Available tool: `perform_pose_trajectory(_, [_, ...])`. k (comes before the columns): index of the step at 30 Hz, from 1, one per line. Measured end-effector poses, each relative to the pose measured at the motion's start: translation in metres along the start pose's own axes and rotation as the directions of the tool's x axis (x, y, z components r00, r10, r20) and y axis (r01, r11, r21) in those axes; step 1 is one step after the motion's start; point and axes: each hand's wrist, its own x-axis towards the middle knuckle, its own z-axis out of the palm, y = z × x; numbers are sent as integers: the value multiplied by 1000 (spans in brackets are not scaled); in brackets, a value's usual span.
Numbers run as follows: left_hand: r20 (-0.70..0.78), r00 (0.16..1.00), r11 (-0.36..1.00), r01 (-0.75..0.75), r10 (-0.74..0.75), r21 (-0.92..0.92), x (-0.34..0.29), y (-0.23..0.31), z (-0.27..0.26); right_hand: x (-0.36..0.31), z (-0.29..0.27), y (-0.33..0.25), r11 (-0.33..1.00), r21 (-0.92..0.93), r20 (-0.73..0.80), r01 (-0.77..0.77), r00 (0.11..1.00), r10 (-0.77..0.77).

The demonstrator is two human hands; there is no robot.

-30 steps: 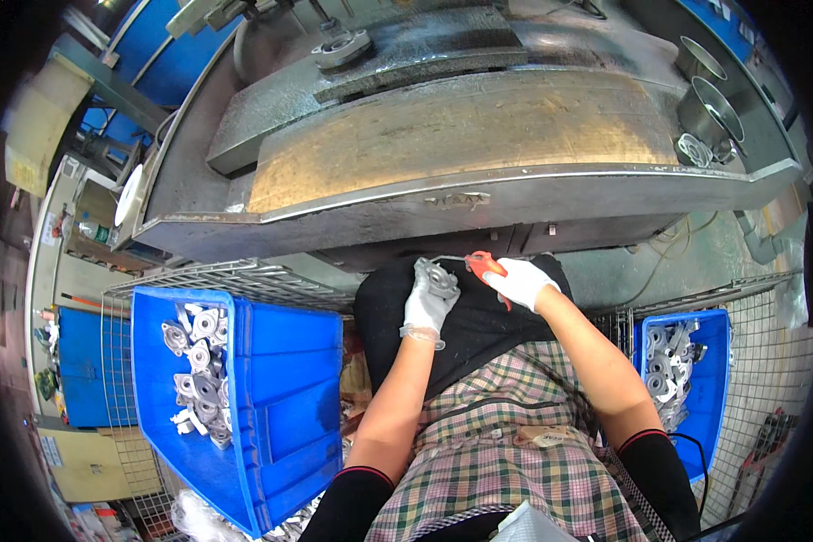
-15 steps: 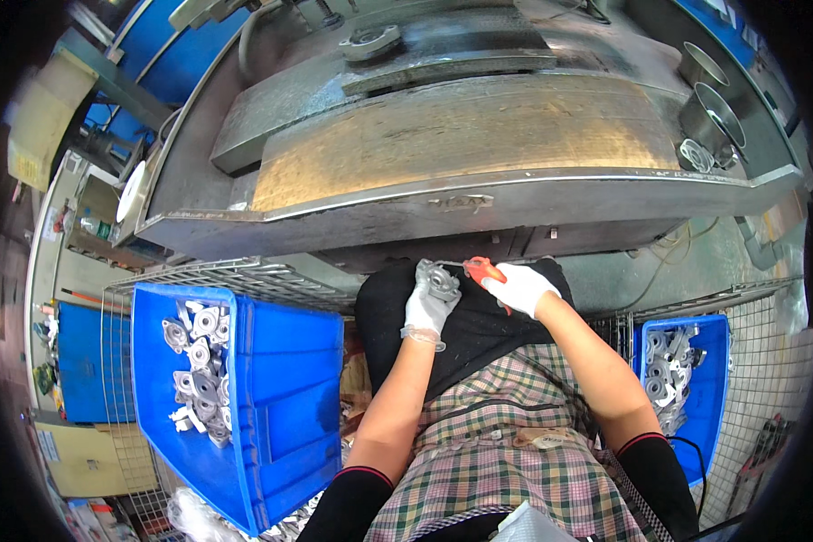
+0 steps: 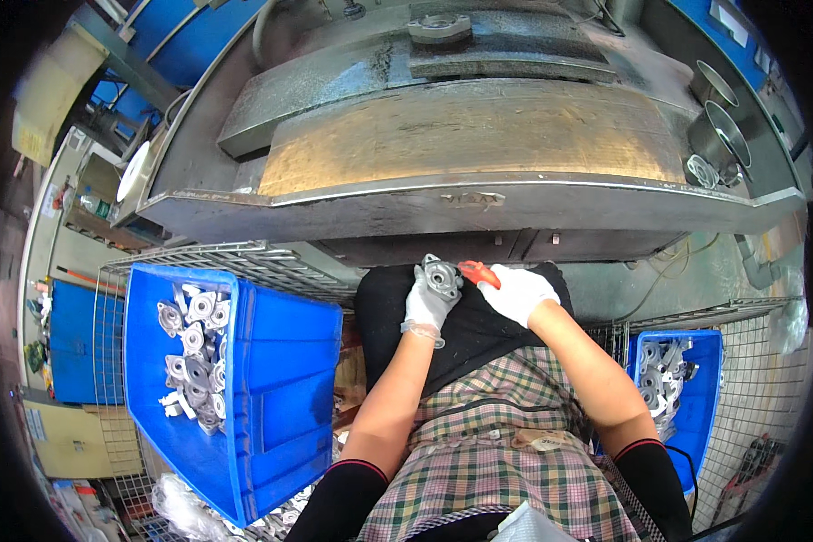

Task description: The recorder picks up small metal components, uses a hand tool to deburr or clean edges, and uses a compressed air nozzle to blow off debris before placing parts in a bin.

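My left hand (image 3: 430, 305), in a white glove, is closed around a grey metal flanged casting (image 3: 442, 276) with a round hole in its middle, held above my lap. My right hand (image 3: 521, 294), also gloved, grips a red hand tool (image 3: 479, 273) that looks like nippers or pliers. The tool's front end points left and comes close to the casting's right side; I cannot tell whether they touch. My right fingers cover part of the tool.
A blue bin (image 3: 285, 397) with similar castings (image 3: 196, 352) stands left, inside a wire cage. Another blue bin (image 3: 709, 397) with castings is on the right. Ahead is a metal workbench with a worn wooden board (image 3: 461, 135), a flanged part (image 3: 439, 27) and metal cups (image 3: 719, 132).
The casting in my left hand has turned, so its round hole faces up more. The red tool has swung in my right hand, its lower handle no longer showing. The whole view has shifted slightly.
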Motion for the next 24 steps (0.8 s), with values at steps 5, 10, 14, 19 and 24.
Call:
perform_pose_trajectory(5, [-50,999,999,-13,15,51,-5,-4,9,-1,-3,-6,1000,-18,12,3,1000,-3])
perform_pose_trajectory(10, [-17,999,998,-51,50,-48,-3,-4,-6,3,-2,8,997,1,-6,-77,997,77])
perform_pose_trajectory(14, [-49,999,916,-32,13,-400,-4,-9,11,3,2,4,999,1,-12,-45,999,45])
perform_pose_trajectory(19, [-84,995,995,-63,56,-81,-3,-4,3,1,3,2,997,39,-4,-71,997,71])
perform_pose_trajectory(24, [-219,965,138,-200,-146,-970,8,4,50,-15,-10,-16,1000,-20,50,-16,999,17])
